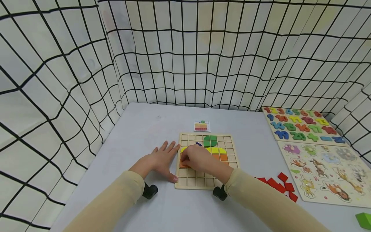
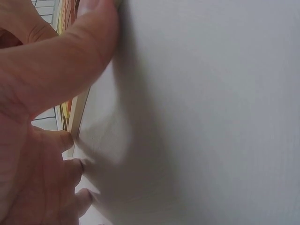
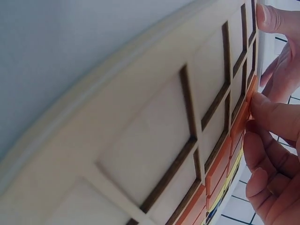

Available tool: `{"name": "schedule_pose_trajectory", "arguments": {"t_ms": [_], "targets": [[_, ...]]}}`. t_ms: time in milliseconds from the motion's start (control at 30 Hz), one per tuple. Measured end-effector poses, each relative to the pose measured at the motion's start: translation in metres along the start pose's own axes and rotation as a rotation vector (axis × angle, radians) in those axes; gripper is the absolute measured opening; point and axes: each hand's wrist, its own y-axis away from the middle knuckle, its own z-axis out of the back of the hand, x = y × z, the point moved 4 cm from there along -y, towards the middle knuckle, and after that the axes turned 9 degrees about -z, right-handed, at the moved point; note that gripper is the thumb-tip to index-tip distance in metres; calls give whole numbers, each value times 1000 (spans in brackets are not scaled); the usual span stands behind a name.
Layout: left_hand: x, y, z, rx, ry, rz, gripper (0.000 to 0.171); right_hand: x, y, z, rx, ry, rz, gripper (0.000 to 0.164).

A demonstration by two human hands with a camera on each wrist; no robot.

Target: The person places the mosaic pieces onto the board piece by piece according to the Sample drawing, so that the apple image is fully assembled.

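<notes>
A wooden grid board point(image 1: 191, 183) lies on the table, holding green, yellow and orange tiles and one dark blue piece point(image 1: 198, 144). My right hand point(image 1: 200, 158) reaches over its left part, fingers curled. In the right wrist view, the thumb and fingers pinch an orange tile point(image 3: 253, 85) at the grid's left side; the hand hides part of it. My left hand point(image 1: 159, 161) lies beside the board's left edge with fingers spread, the thumb tip right at the frame. The left wrist view shows that thumb point(image 2: 70, 61) close up.
A small pattern card point(image 1: 202, 126) lies behind the board. Loose red tiles point(image 1: 279, 187) are scattered to the right. Further right are a number puzzle point(image 1: 301, 124), an animal puzzle point(image 1: 327, 174) and a green block point(image 1: 364, 221). Black netting point(image 1: 185, 54) surrounds the table.
</notes>
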Motion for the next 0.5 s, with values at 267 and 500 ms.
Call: {"name": "schedule_pose_trajectory", "arguments": {"t_ms": [267,500], "targets": [[-3,1,1,-1,-15,9,127,-25,16,22,-76,-62,-14,7],[-4,3,2,-3,-19,16,127,-91,44,47,-38,-34,-138,7]]}}
